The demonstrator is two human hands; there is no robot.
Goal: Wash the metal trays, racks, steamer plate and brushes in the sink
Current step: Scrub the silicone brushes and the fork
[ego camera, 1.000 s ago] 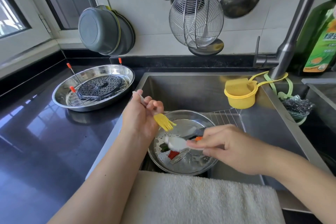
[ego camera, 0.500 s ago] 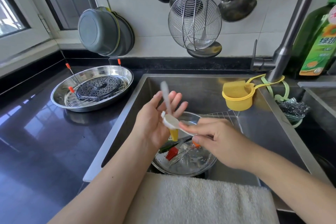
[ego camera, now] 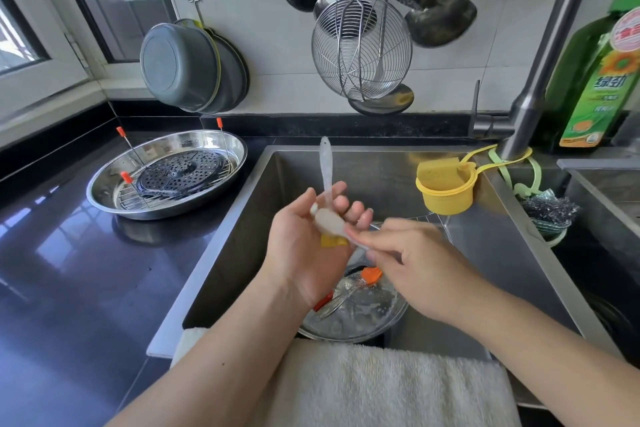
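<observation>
While raised higher | left hand (ego camera: 304, 246) holds yellow brush (ego camera: 327, 184) | right hand (ego camera: 412, 263) pinches white brush (ego camera: 330, 224)

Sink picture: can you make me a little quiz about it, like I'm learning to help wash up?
1. True or false: the steamer plate lies in the tray on the counter.
2. Pick one: the loose brush lying down in the sink is A) orange, B) blue, C) black.
3. Fill in: the left hand holds the upright brush, whose bristles are ___, while the right hand pinches a white tool.
Key: 1 true; 2 A; 3 yellow.
</observation>
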